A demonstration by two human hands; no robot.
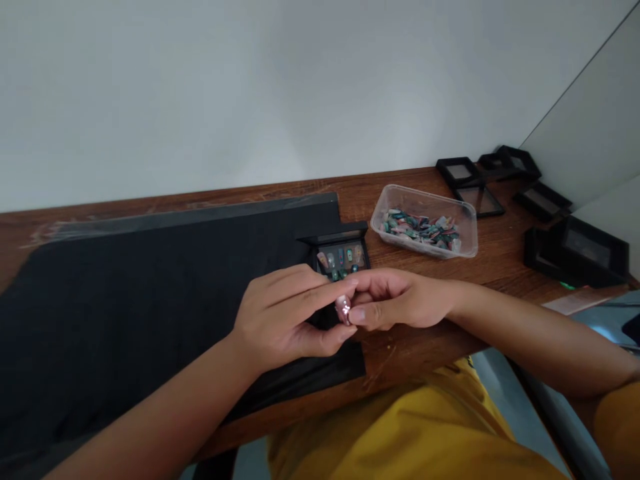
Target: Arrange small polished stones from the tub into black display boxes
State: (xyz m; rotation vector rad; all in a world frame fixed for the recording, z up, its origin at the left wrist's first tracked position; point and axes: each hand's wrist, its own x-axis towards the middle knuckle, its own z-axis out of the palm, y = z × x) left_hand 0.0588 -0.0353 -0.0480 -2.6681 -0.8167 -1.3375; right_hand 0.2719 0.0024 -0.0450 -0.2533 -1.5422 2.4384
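A shiny pink press-on nail (343,307) is pinched between my two hands over the edge of the dark cloth. My left hand (285,317) closes on it from the left, thumb and forefinger at its sides. From the right, my right hand (395,301) grips it, with the thumb across its lower end. Just beyond my fingers lies an open black display case (367,250) holding rows of decorated press-on nails (341,257). My left hand covers the near part of that case.
A clear plastic tub (425,250) of loose press-on nails stands to the right of the case. Several black window boxes (583,250) lie at the far right against the wall. A black cloth (150,300) covers the left of the wooden table (405,353).
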